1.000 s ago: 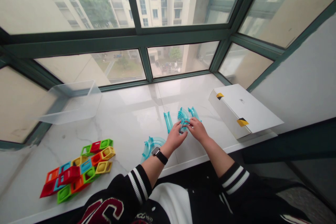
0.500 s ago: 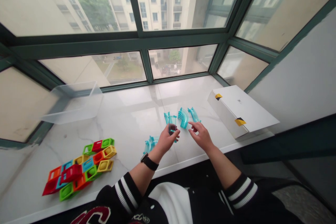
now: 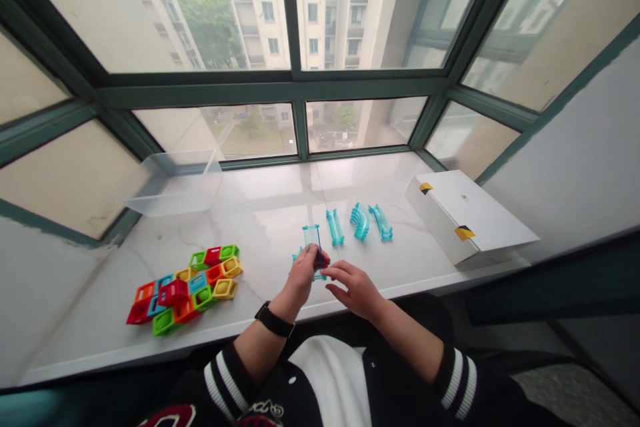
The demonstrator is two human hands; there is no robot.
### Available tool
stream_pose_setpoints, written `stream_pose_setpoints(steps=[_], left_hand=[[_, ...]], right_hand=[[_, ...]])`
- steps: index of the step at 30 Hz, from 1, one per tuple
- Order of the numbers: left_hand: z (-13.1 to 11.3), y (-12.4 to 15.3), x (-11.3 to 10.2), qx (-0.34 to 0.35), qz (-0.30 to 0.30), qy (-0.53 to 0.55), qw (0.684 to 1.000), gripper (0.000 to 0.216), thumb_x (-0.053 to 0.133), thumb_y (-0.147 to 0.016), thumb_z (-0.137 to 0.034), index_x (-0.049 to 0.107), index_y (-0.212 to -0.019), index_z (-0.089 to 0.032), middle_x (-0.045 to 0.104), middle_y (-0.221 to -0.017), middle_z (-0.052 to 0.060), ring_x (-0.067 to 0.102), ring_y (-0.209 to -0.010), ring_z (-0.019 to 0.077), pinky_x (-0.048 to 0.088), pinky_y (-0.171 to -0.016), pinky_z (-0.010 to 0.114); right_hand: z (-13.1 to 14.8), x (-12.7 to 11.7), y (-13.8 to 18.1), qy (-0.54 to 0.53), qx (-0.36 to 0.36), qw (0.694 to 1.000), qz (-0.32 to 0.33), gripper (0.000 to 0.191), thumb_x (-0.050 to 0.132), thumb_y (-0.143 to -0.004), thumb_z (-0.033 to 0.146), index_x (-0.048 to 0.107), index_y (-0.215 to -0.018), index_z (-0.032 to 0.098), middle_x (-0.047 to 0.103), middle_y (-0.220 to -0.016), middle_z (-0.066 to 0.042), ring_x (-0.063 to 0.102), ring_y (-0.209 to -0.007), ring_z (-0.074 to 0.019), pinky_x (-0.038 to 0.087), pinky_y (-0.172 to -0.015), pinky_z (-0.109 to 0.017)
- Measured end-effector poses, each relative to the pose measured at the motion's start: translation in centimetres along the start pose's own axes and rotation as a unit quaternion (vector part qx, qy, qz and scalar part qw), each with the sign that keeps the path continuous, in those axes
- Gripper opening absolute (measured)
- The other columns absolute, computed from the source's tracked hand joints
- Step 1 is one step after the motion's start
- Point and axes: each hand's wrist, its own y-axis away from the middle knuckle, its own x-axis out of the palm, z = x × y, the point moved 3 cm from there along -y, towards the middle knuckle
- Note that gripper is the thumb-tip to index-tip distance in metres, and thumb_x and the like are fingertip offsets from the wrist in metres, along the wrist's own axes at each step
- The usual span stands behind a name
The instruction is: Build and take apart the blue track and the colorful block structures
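My left hand (image 3: 303, 276) pinches a clear blue track piece (image 3: 313, 240) and holds it upright above the sill's front edge. My right hand (image 3: 353, 289) hovers just right of it, fingers spread and empty. Behind the left hand lies a curved blue piece (image 3: 296, 256), mostly hidden. Three more blue track pieces rest farther back: a straight one (image 3: 335, 227), a ribbed curved one (image 3: 360, 221) and another (image 3: 381, 222).
A pile of coloured square frame tiles (image 3: 187, 287) lies at the left on the white marble sill (image 3: 260, 213). A clear plastic tub (image 3: 175, 182) stands at the back left. A white box (image 3: 465, 217) sits at the right. Windows close off the back.
My left hand has lifted a blue track piece and drawn it toward me and left. My right hand came back from the pieces. The view has shifted left.
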Motion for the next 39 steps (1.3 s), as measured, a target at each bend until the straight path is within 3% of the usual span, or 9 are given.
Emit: stream_pose_setpoints(steps=[3,10,16,22,29,39], left_hand=[[0.3,0.7,0.4,0.006,0.002,0.0,1.0,0.041,0.056,-0.097,-0.054,0.066,-0.078,-0.019,0.065,-0.078,0.002,0.061,-0.074,0.0162,0.05,-0.074,0.03],[0.4,1.5,1.5,-0.004,0.015,0.002,1.0,0.038,0.056,-0.098,-0.053,0.065,-0.08,-0.021,0.066,-0.08,0.001,0.06,-0.075,0.0158,0.051,-0.076,0.031],[1.2,1.1,0.6,-0.027,0.007,-0.002,1.0,0.045,0.066,-0.091,-0.057,0.062,-0.118,-0.02,0.068,-0.107,0.008,0.067,-0.09,0.0192,0.055,-0.082,0.034],[2.1,0.5,-0.2,-0.015,-0.024,-0.072,0.997,0.056,0.068,-0.091,-0.048,0.055,-0.137,-0.019,0.065,-0.132,0.017,0.068,-0.112,0.0262,0.057,-0.095,0.042],[2.6,-0.4,0.6,0.038,0.058,-0.135,0.988,0.043,0.069,-0.092,-0.039,0.065,-0.133,-0.029,0.064,-0.148,0.01,0.063,-0.133,0.0309,0.049,-0.113,0.05],[4.1,-5.4,0.5,0.001,0.014,-0.149,0.989,0.052,0.074,-0.087,-0.027,0.067,-0.138,-0.02,0.06,-0.152,0.016,0.064,-0.131,0.0309,0.047,-0.116,0.05]], right_hand=[[0.4,0.2,0.2,0.028,-0.03,0.999,-0.012,0.032,0.061,-0.103,0.022,0.069,-0.132,0.031,0.072,-0.117,-0.008,0.07,-0.107,-0.0215,0.06,-0.094,-0.036],[0.7,-0.2,0.8,0.05,-0.041,0.998,-0.026,0.027,0.064,-0.1,0.019,0.072,-0.124,0.028,0.074,-0.114,-0.008,0.071,-0.108,-0.0232,0.06,-0.096,-0.038],[-0.3,-1.0,1.0,0.026,0.007,0.998,-0.055,0.024,0.06,-0.1,0.017,0.073,-0.116,0.027,0.074,-0.108,-0.006,0.072,-0.102,-0.0209,0.06,-0.093,-0.035],[-2.9,-2.2,0.7,0.039,0.09,0.99,-0.101,0.02,0.06,-0.098,0.019,0.074,-0.111,0.025,0.073,-0.102,-0.006,0.071,-0.088,-0.0198,0.06,-0.085,-0.034],[-7.0,-2.7,-1.1,0.095,0.162,0.974,-0.125,0.018,0.062,-0.094,0.02,0.076,-0.105,0.023,0.074,-0.097,-0.006,0.07,-0.079,-0.0195,0.059,-0.082,-0.035],[-11.5,-1.7,-4.9,0.162,0.216,0.96,-0.072,0.023,0.06,-0.09,0.014,0.077,-0.104,0.021,0.076,-0.102,-0.007,0.071,-0.085,-0.0201,0.057,-0.085,-0.035]])
